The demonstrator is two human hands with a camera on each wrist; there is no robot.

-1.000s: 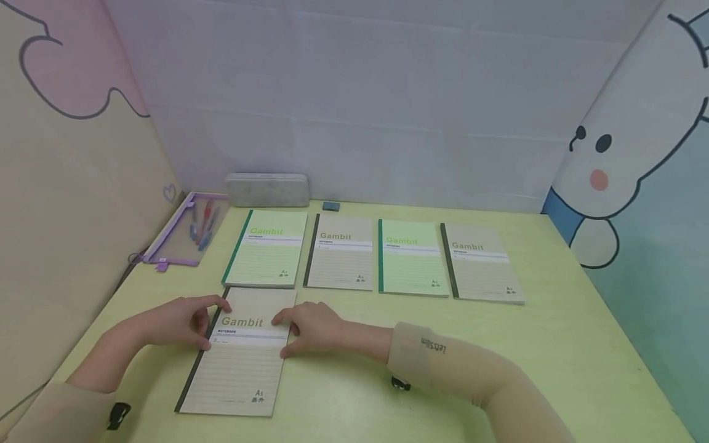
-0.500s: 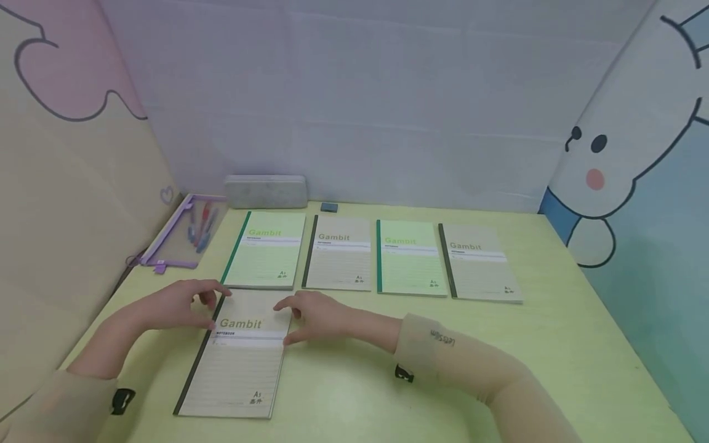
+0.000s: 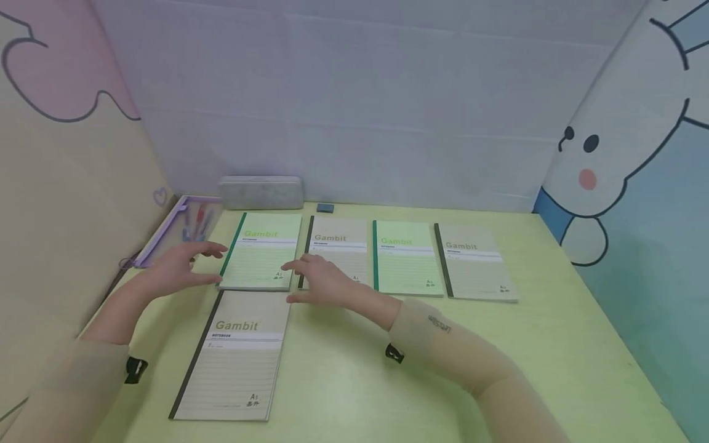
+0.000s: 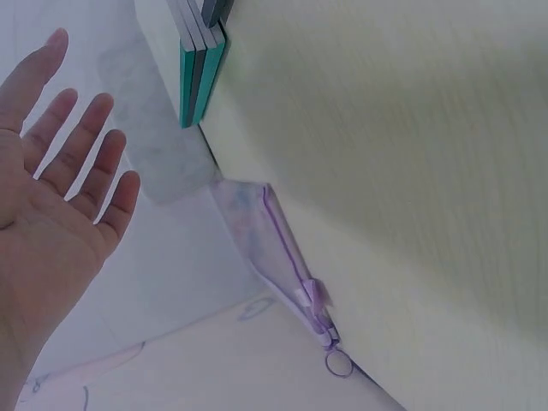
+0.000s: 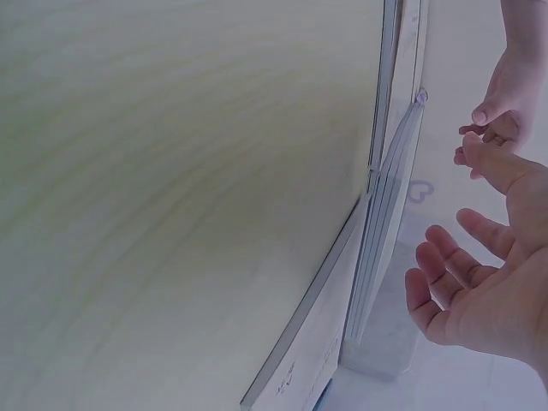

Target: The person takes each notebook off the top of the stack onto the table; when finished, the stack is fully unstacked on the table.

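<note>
A green Gambit notebook (image 3: pixel 262 252) lies at the left of the back row; in the left wrist view, its side shows a stack (image 4: pixel 200 64) of several green and dark spines. My left hand (image 3: pixel 180 269) hovers beside the green spine with thumb and fingers spread, holding nothing. At the notebook's lower right corner is my right hand (image 3: pixel 328 280), fingers apart, partly covering a beige notebook (image 3: pixel 339 237). Whether its fingertips touch the green notebook I cannot tell. A beige notebook (image 3: pixel 229 363) with a dark spine lies in front. The right wrist view shows both hands, with the right hand (image 5: pixel 479 295) nearer.
Another green notebook (image 3: pixel 408 261) and a beige one (image 3: pixel 475 264) continue the back row rightward. Behind stand a grey pencil case (image 3: pixel 261 192) and a small blue eraser-like block (image 3: pixel 325 208). A purple-edged zip pouch (image 3: pixel 166 231) with pens lies at the left wall.
Both hands have left the front beige notebook and moved away from me to the sides of the green notebook behind it. The beige notebook stays in front of the green one.
</note>
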